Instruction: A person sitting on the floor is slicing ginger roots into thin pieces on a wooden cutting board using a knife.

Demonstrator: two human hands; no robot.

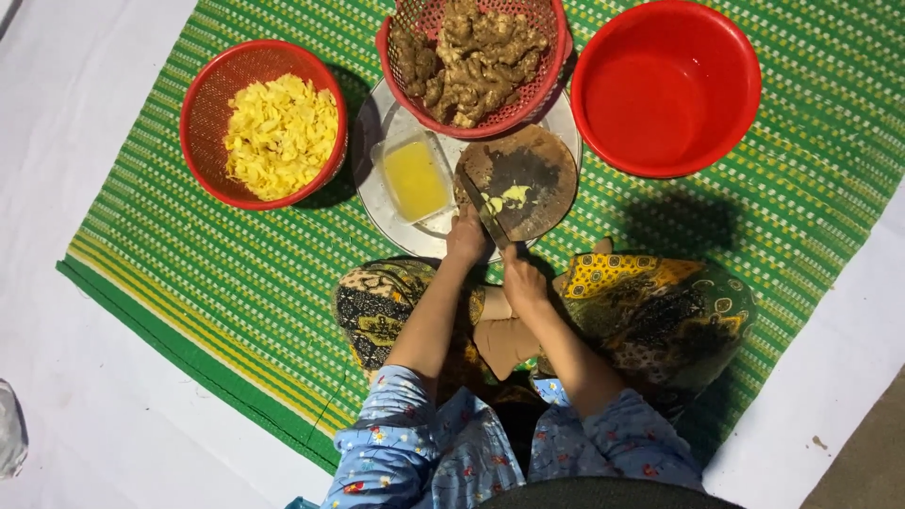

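Round wooden cutting board (528,179): hemmed at 12 o'clock by the red basket of ginger roots (476,61), touching; at 9 o'clock by a clear tub of yellow paste (415,177); at 2 o'clock by the empty red basin (665,85), near. Open mat (189,283) at 8 o'clock and 4 o'clock. Basket of yellow slices (269,123) stands well apart, 10 o'clock.

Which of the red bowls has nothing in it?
The solid red bowl at the far right holds nothing. The red basket on the left is full of yellow pieces, and the middle basket holds brown ginger roots.
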